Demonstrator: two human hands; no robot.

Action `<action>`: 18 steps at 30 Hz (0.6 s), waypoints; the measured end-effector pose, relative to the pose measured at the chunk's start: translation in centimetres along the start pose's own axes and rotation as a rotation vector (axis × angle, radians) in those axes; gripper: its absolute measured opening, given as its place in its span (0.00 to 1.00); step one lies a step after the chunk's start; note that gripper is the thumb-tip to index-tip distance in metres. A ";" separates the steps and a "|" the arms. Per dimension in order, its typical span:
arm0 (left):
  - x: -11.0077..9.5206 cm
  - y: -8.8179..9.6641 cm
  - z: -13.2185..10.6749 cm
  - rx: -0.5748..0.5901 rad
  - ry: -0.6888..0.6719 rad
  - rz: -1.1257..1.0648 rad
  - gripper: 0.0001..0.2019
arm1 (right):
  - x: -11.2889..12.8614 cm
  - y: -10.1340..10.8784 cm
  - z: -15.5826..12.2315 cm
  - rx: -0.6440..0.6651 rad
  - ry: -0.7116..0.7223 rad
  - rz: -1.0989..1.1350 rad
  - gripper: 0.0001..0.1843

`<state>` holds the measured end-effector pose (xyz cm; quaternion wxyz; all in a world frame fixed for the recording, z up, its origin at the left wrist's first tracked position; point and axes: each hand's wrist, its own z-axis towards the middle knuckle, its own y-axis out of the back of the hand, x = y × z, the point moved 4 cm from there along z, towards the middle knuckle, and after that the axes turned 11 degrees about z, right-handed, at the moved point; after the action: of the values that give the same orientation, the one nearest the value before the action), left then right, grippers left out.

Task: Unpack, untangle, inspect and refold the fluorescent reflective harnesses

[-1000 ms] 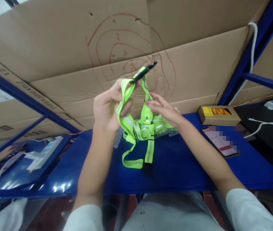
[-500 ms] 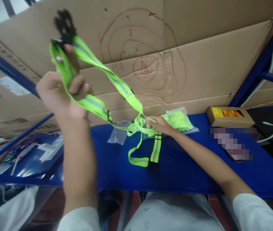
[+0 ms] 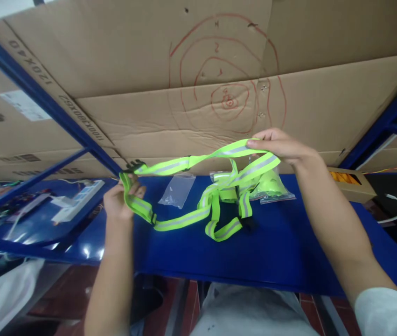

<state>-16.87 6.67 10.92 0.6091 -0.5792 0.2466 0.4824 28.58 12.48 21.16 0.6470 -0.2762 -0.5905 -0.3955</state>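
Observation:
A neon-yellow reflective strap (image 3: 180,219) with a grey stripe stretches between my two hands. My left hand (image 3: 119,198) is closed around its buckle end, and a black plastic buckle (image 3: 134,166) pokes up above the fingers. On the right, my right hand (image 3: 278,145) pinches a raised stretch of the same strap between thumb and fingers. Below, loops of strap hang down and lie tangled on the blue table (image 3: 184,252). Behind them a clear plastic bag (image 3: 271,184) holds more neon-yellow material, partly covered by the strap. A flat, clear bag (image 3: 177,190) lies left of the loops.
Cardboard (image 3: 142,116) with red hand-drawn rings stands behind the table. An open-windowed cardboard box (image 3: 354,184) with orange contents sits at the right. Blue metal frame bars (image 3: 54,105) rise at the left. Beyond them lie a white power strip (image 3: 79,200) and clutter.
My left hand has come down from high up with the buckle end. My right hand has risen from the pile, lifting part of the strap. The camera view has shifted slightly.

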 end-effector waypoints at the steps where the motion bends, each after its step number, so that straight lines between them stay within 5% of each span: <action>1: 0.9 0.7 -0.5 -0.007 0.014 0.015 0.14 | 0.9 -0.1 -0.2 0.056 0.003 0.032 0.30; 8: 5.3 3.1 -3.1 -0.060 0.118 0.228 0.17 | 4.4 -0.4 -1.2 0.420 0.098 0.091 0.29; 14: 9.3 2.4 -3.7 -0.020 0.247 0.592 0.14 | 4.8 -2.6 -0.4 0.354 0.058 0.047 0.22; 18: 9.9 -0.2 -4.8 -0.084 0.107 0.832 0.13 | 5.5 -4.2 -0.3 0.325 0.001 -0.111 0.18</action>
<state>-11.36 5.12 1.45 0.3246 -0.4790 0.4706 0.6662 25.11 8.97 26.08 0.6607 -0.1347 -0.6607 -0.3298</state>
